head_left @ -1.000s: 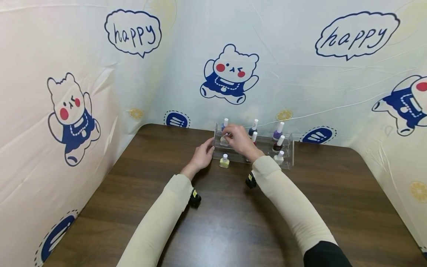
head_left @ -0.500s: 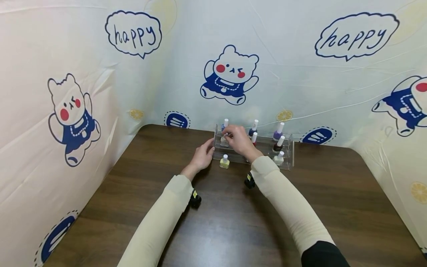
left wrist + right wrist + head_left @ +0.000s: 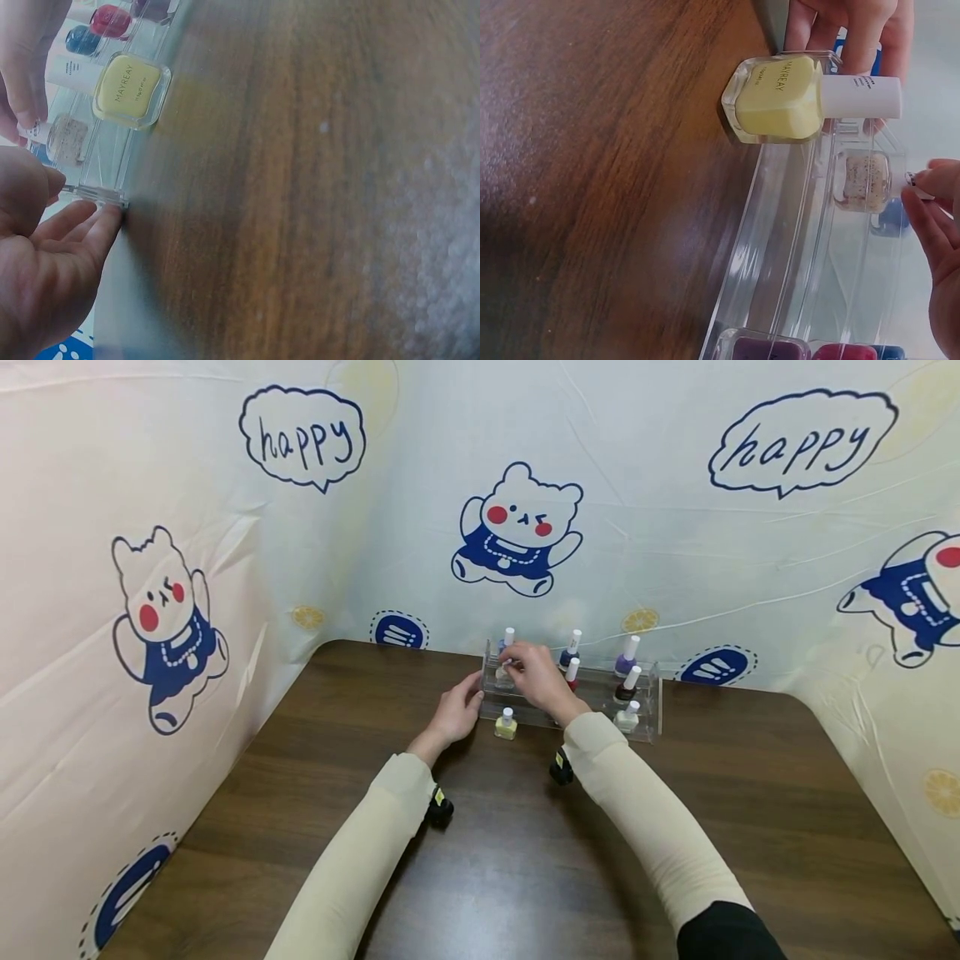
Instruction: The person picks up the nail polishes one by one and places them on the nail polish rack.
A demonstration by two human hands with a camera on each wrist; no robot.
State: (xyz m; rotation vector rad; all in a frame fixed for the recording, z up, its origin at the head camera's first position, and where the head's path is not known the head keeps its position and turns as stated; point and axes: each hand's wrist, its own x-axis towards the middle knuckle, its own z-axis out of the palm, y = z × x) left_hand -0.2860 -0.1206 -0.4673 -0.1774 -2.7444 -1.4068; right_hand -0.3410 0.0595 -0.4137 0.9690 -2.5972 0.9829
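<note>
A clear tiered acrylic rack (image 3: 657, 706) stands at the back of the table with nail polish bottles on its steps. My left hand (image 3: 453, 710) holds its left end panel, thumb on one side and fingers on the other. My right hand (image 3: 542, 675) pinches the white cap of a clear, speckled nail polish bottle (image 3: 864, 180), which stands upright on the middle step at the left. A yellow nail polish bottle (image 3: 506, 724) stands in front of the rack's left part, its base reaching past the front edge in the right wrist view.
Blue (image 3: 506, 643), dark blue (image 3: 569, 656) and purple (image 3: 624, 665) bottles stand on the top step. Red (image 3: 572, 675) and dark (image 3: 625, 692) ones are on the middle step, a whitish one (image 3: 627, 718) at front right. A printed curtain (image 3: 517, 410) hangs behind the wooden table (image 3: 495, 860).
Both hands keep the same places and the bottles stay where they were. Only a slight shift of the head view shows.
</note>
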